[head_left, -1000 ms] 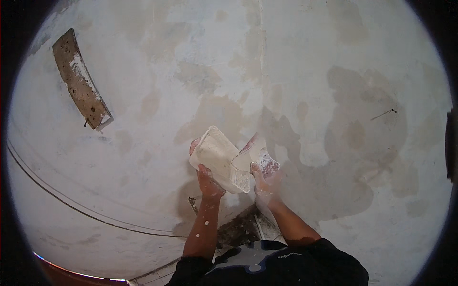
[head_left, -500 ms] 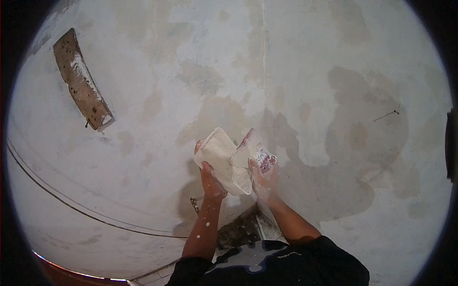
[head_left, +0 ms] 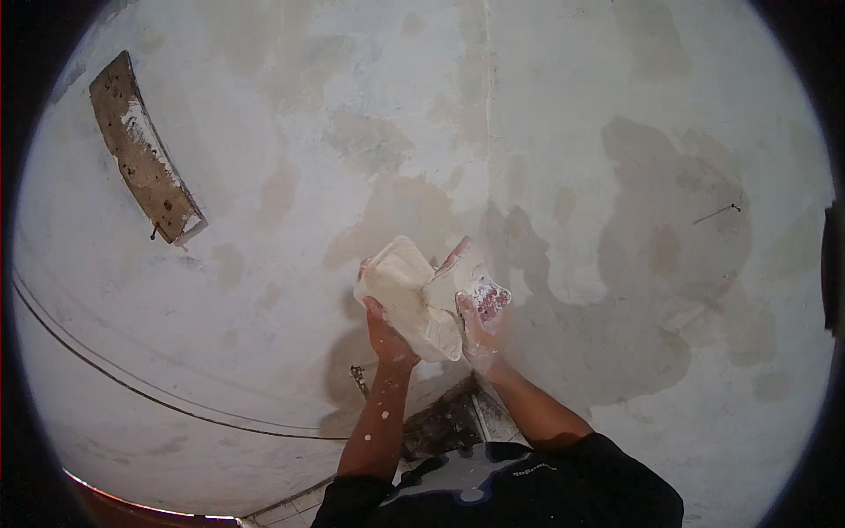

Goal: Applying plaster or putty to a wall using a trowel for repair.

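Note:
My left hand (head_left: 387, 334) is closed around the near left side of an open container (head_left: 400, 286), coated all over with cream-coloured putty. Against the container's right side, a flat, putty-smeared spreader (head_left: 451, 280) with a reddish edge meets the putty. My right hand (head_left: 484, 330) grips that spreader from the right, its fingers and palm whitened with putty. The back of the hand hides part of the spreader's grip. Both hands are held together in front of me, before the wall.
A patchy whitish wall (head_left: 546, 70) fills the view. On it hang a worn wooden board (head_left: 148, 150) at left, a cable (head_left: 114, 378) at lower left and a nail (head_left: 735, 208) at right. Tiled floor (head_left: 497, 421) shows below my hands.
The container has tilted slightly in my left hand and shifted a little left. My right hand with the spreader has barely moved.

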`<state>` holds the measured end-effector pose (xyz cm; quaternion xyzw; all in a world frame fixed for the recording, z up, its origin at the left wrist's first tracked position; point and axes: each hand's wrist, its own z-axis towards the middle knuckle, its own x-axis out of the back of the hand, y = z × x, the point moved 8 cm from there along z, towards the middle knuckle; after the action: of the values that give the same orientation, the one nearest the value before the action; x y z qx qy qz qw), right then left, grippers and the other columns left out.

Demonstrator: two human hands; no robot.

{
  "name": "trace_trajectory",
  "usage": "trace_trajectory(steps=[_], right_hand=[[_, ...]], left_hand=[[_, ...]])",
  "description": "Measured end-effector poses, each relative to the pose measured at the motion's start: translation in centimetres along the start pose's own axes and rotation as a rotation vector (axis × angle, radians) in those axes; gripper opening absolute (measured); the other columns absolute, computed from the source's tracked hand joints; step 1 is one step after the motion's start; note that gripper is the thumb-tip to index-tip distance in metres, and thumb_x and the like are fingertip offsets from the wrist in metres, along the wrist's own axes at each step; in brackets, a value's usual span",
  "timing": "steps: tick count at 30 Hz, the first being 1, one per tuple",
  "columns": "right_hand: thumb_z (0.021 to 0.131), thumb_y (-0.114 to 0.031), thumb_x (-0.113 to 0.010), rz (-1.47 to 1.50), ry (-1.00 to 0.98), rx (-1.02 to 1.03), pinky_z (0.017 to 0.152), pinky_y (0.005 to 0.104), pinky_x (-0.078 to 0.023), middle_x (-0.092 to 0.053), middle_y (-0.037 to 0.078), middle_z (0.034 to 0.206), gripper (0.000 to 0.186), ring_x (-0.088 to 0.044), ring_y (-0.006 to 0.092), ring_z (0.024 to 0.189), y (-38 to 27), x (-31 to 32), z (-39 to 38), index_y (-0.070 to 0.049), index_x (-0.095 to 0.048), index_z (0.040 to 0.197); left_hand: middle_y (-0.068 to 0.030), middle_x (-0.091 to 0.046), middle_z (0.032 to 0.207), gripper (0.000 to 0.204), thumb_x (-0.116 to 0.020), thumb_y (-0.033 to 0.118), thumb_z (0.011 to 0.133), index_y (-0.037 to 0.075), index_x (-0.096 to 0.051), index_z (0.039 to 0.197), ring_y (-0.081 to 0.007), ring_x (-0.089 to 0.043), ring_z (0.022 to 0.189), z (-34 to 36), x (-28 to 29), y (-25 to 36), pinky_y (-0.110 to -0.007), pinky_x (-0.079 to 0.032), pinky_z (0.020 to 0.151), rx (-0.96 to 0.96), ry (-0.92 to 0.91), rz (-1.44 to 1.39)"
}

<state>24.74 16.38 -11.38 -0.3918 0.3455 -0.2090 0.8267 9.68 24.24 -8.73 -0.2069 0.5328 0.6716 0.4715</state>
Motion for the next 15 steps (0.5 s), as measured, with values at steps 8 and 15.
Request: trace_trajectory(steps=[8, 15], right_hand=[[0.089, -0.018, -0.064, -0.777, -0.296, 0.348, 0.053, 0.0367, -0.039, -0.057, 0.015, 0.067, 0.026, -0.049, 0.0185, 0.058, -4.3, -1.8, 0.5, 0.003, -0.057, 0.074], [0.074, 0.003, -0.065, -1.071, -0.268, 0.775, 0.068, 0.0413, -0.045, -0.059, 0.011, 0.085, 0.036, -0.058, 0.0292, 0.076, -4.7, -1.7, 0.0, -0.010, -0.066, 0.107]], left_hand=[[-0.0133, -0.050, 0.128, 0.063, -0.034, 0.052, 0.098, 0.006, -0.034, 0.140, -0.0285, -0.051, 0.115, -1.2, 0.4, -2.4, -0.044, -0.043, 0.098, 0.133, -0.031, 0.083], [-0.0146, -0.051, 0.126, 0.062, -0.036, 0.051, 0.098, 0.005, -0.036, 0.138, -0.0288, -0.054, 0.112, -2.2, -0.7, -3.3, -0.043, -0.045, 0.095, 0.209, -0.031, 0.089]])
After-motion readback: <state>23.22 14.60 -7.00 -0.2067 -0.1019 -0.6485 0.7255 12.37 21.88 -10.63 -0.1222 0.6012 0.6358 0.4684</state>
